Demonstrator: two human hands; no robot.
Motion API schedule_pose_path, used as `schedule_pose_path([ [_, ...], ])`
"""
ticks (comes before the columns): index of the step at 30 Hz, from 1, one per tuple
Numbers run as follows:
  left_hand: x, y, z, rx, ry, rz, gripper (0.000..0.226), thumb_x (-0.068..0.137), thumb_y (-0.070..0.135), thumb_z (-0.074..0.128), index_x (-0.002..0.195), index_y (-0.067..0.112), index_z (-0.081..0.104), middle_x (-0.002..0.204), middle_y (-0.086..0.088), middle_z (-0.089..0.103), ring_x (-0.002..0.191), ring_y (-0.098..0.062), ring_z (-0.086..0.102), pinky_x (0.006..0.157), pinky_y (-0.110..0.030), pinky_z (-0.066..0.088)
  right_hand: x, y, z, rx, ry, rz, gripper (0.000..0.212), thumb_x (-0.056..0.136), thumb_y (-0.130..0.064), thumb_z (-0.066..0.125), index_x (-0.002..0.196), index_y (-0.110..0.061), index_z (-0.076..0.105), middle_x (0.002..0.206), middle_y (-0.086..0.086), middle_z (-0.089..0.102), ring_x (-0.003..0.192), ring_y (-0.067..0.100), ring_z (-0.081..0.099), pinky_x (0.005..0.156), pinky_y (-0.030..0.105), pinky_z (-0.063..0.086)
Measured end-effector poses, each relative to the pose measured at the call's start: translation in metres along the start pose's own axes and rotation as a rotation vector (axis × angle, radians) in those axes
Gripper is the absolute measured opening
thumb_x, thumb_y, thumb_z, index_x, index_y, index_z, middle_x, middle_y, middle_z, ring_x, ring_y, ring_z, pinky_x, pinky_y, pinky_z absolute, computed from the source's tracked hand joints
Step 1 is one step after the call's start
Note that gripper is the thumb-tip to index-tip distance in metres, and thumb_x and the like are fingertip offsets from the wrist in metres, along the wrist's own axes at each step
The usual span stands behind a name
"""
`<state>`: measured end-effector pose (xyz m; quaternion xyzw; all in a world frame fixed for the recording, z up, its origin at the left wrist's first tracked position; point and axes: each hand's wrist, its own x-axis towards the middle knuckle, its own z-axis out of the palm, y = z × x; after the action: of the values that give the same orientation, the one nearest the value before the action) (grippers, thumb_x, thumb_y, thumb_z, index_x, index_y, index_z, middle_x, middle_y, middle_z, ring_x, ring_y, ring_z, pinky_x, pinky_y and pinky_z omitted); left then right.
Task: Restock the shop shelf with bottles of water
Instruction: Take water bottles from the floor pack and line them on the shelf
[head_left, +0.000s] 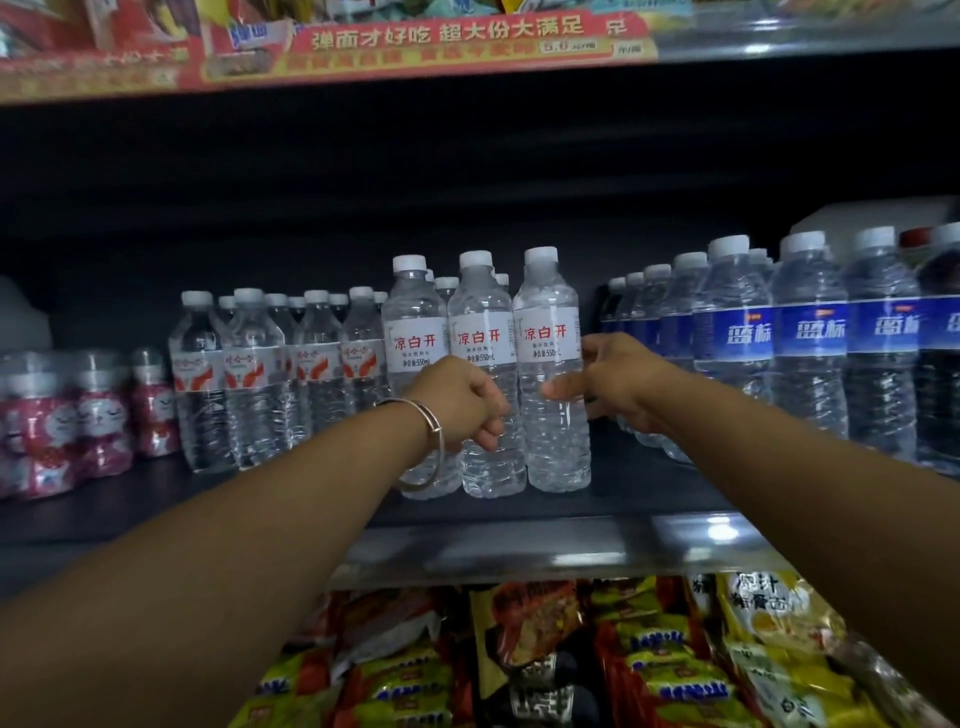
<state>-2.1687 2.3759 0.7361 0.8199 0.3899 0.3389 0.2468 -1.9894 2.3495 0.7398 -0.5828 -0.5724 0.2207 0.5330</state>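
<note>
Standing upright at shelf (519, 540) front: three white-label water bottles (480, 364) | left hand (462, 402) curled against middle bottle, grip unclear | right hand (610, 384) gripped rightmost bottle (553, 374)

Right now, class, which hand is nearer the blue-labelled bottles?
The right hand: it sits just left of the blue-labelled bottles, thumb on a white-labelled bottle. The left hand is further left, across that bottle.
</note>
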Motion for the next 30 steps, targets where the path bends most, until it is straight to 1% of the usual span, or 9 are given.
schedule_pose_path([
  [6, -0.01, 0.002, 0.005, -0.009, 0.041, 0.03, 0.015, 0.091, -0.005, 0.048, 0.094, -0.002, 0.062, 0.08, -0.009, 0.065, 0.063, -0.013, 0.061, 0.038, -0.009, 0.04, -0.005, 0.005, 0.004, -0.03, 0.073, -0.01, 0.042, 0.068, -0.014, 0.082, 0.106, -0.017, 0.064, 0.104, 0.002, 0.07, 0.096, 0.024, 0.066, 0.086, 0.046, 0.054],
  [8, -0.014, 0.002, 0.008, -0.022, 0.062, 0.042, 0.016, 0.089, -0.008, 0.048, 0.097, -0.003, 0.061, 0.079, -0.007, 0.062, 0.065, -0.013, 0.059, 0.038, -0.006, 0.038, -0.007, 0.007, 0.006, -0.029, 0.084, -0.017, 0.042, 0.068, -0.016, 0.081, 0.105, -0.019, 0.063, 0.105, 0.002, 0.07, 0.098, 0.024, 0.065, 0.087, 0.047, 0.053],
  [13, -0.024, -0.007, 0.016, 0.062, 0.114, 0.097, 0.016, 0.091, 0.002, 0.051, 0.102, 0.008, 0.061, 0.094, -0.005, 0.059, 0.089, -0.018, 0.06, 0.063, -0.014, 0.043, -0.021, 0.006, 0.012, -0.034, 0.137, -0.01, 0.052, 0.069, -0.019, 0.081, 0.116, -0.016, 0.058, 0.112, 0.004, 0.067, 0.105, 0.024, 0.062, 0.094, 0.045, 0.049],
  [17, -0.036, -0.015, 0.022, 0.132, 0.143, 0.174, 0.019, 0.089, 0.003, 0.054, 0.107, 0.008, 0.059, 0.1, -0.003, 0.056, 0.091, -0.015, 0.053, 0.084, -0.024, 0.046, -0.045, 0.001, 0.018, -0.159, 0.211, 0.005, 0.062, 0.076, -0.022, 0.077, 0.129, -0.007, 0.047, 0.117, 0.003, 0.058, 0.11, 0.022, 0.055, 0.089, 0.03, 0.045],
  [20, -0.056, -0.024, 0.023, 0.163, 0.247, 0.311, 0.019, 0.088, 0.002, 0.055, 0.105, 0.011, 0.058, 0.102, -0.001, 0.054, 0.095, -0.014, 0.052, 0.087, -0.022, 0.042, -0.071, -0.002, 0.026, -0.278, 0.349, -0.052, 0.071, 0.081, -0.026, 0.073, 0.14, -0.007, 0.038, 0.137, 0.01, 0.049, 0.122, 0.025, 0.05, 0.094, 0.03, 0.043],
  [22, -0.076, -0.033, 0.026, 0.155, 0.31, 0.427, 0.021, 0.086, -0.002, 0.054, 0.103, 0.01, 0.058, 0.1, 0.001, 0.05, 0.097, -0.016, 0.051, 0.088, -0.023, 0.041, -0.096, 0.002, 0.039, -0.262, 0.426, -0.179, 0.057, 0.084, -0.021, 0.07, 0.135, -0.009, 0.046, 0.129, 0.011, 0.056, 0.112, 0.021, 0.055, 0.098, 0.033, 0.047],
  [25, -0.114, -0.061, 0.04, 0.146, 0.332, 0.517, 0.024, 0.081, -0.004, 0.055, 0.101, 0.009, 0.056, 0.099, 0.0, 0.049, 0.1, -0.022, 0.052, 0.092, -0.037, 0.044, -0.141, 0.022, 0.076, -0.356, 0.404, -0.369, 0.031, 0.084, -0.01, 0.067, 0.115, -0.008, 0.061, 0.1, 0.007, 0.067, 0.086, 0.015, 0.061, 0.084, 0.028, 0.05],
  [27, -0.139, -0.087, 0.058, 0.165, 0.316, 0.502, 0.025, 0.078, 0.0, 0.055, 0.101, 0.01, 0.055, 0.103, -0.006, 0.053, 0.103, -0.028, 0.051, 0.09, -0.046, 0.043, -0.171, 0.05, 0.104, -0.479, 0.325, -0.411, 0.027, 0.081, -0.008, 0.067, 0.107, -0.009, 0.064, 0.093, 0.005, 0.069, 0.084, 0.019, 0.065, 0.081, 0.031, 0.051],
  [30, -0.173, -0.136, 0.097, 0.144, 0.283, 0.442, 0.032, 0.07, 0.006, 0.048, 0.101, 0.01, 0.055, 0.103, -0.011, 0.053, 0.098, -0.033, 0.053, 0.084, -0.05, 0.045, -0.211, 0.109, 0.14, -0.619, 0.188, -0.386, 0.028, 0.076, -0.012, 0.066, 0.104, -0.01, 0.065, 0.093, 0.009, 0.069, 0.086, 0.028, 0.065, 0.076, 0.039, 0.053],
])
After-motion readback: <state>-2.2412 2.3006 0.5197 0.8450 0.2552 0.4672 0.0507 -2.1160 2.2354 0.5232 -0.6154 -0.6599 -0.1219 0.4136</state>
